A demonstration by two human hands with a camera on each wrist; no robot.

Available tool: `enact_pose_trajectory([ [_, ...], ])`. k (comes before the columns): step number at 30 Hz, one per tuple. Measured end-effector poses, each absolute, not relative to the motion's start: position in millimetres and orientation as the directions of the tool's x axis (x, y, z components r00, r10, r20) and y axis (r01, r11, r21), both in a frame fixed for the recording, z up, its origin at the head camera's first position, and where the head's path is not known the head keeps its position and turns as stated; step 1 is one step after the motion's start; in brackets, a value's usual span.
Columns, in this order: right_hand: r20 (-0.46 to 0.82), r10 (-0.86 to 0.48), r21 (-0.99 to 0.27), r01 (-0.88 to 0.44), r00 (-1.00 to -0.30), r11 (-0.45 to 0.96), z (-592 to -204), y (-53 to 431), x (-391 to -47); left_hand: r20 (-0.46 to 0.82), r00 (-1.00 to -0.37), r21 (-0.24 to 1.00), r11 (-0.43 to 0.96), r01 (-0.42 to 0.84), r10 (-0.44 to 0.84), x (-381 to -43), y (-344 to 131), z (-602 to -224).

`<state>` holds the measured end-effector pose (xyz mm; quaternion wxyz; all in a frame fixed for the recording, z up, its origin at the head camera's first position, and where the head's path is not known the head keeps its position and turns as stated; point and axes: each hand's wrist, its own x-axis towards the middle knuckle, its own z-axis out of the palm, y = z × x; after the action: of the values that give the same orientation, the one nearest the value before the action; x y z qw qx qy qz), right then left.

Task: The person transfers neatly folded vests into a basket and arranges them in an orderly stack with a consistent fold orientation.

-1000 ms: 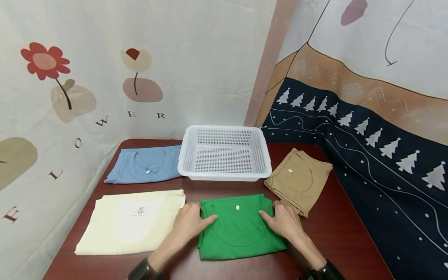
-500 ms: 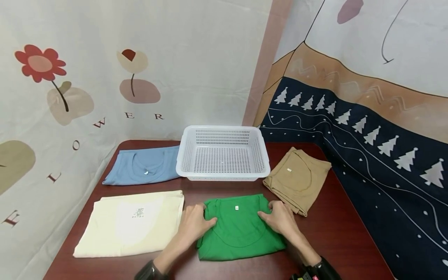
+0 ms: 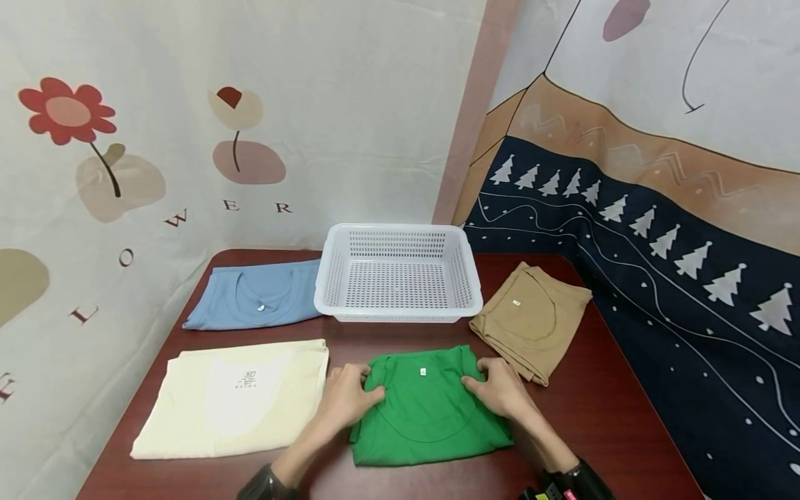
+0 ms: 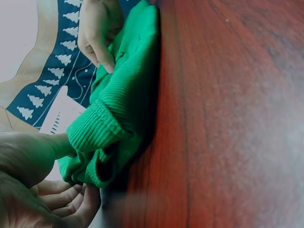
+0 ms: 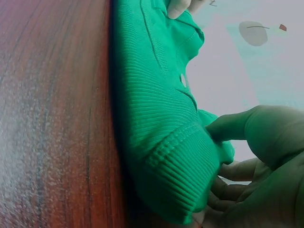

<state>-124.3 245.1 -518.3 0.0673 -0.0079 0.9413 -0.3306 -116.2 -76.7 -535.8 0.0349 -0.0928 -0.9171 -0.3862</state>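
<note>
A folded green T-shirt (image 3: 425, 417) lies at the front middle of the table, its neckline and small white label facing up. My left hand (image 3: 346, 397) pinches its left edge, thumb on top and fingers beneath, as the left wrist view shows on the green cloth (image 4: 111, 114). At the opposite edge my right hand (image 3: 505, 390) pinches the shirt the same way; in the right wrist view its thumb presses the ribbed cloth (image 5: 161, 123) and the fingers curl under. The fingertips below the cloth are partly hidden.
Behind the green shirt stands a white perforated basket (image 3: 400, 312) with nothing in it. A folded blue T-shirt (image 3: 256, 295) lies left of it, a tan one (image 3: 531, 323) to its right. A folded cream garment (image 3: 231, 403) lies beside my left hand on the reddish-brown table (image 3: 600, 430).
The left hand has moved slightly right and drawn in the green shirt's upper left edge. The right hand's fingers have closed in a little on its edge. The other garments and basket stay put.
</note>
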Motion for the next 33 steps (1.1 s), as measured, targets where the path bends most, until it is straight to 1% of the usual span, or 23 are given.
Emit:
enact_pose_trajectory([
  [8,-0.158,-0.076,-0.718,0.061,-0.984,0.694,-514.7,249.1,-124.0,0.061,-0.987,0.758,0.637,0.141,0.146,-114.7,-81.3,-530.2],
  [12,-0.195,-0.071,-0.755,0.104,-0.978,0.647,-512.4,250.8,-123.6,0.119,-0.981,0.774,0.604,0.188,0.154,-114.9,-85.7,-533.7],
  [14,-0.207,-0.071,-0.766,0.116,-0.976,0.632,-510.9,251.3,-123.0,0.149,-0.977,0.773,0.599,0.210,0.150,-116.7,-88.7,-541.4],
  [19,-0.221,-0.093,-0.794,0.123,-0.971,0.596,-505.4,251.5,-121.5,0.157,-0.975,0.786,0.578,0.219,0.156,-118.6,-96.7,-548.4],
  [22,-0.224,-0.113,-0.811,0.121,-0.968,0.572,-499.7,251.1,-120.8,0.112,-0.984,0.806,0.567,0.172,0.139,-115.5,-98.9,-534.8],
  [27,-0.209,-0.144,-0.840,0.103,-0.967,0.532,-487.9,250.5,-120.1,-0.008,-0.996,0.822,0.567,0.043,0.086,-108.9,-101.3,-503.3],
  [33,-0.175,-0.185,-0.862,0.060,-0.967,0.504,-475.1,249.9,-120.5,-0.039,-0.997,0.827,0.562,0.006,0.067,-105.3,-107.8,-482.2],
])
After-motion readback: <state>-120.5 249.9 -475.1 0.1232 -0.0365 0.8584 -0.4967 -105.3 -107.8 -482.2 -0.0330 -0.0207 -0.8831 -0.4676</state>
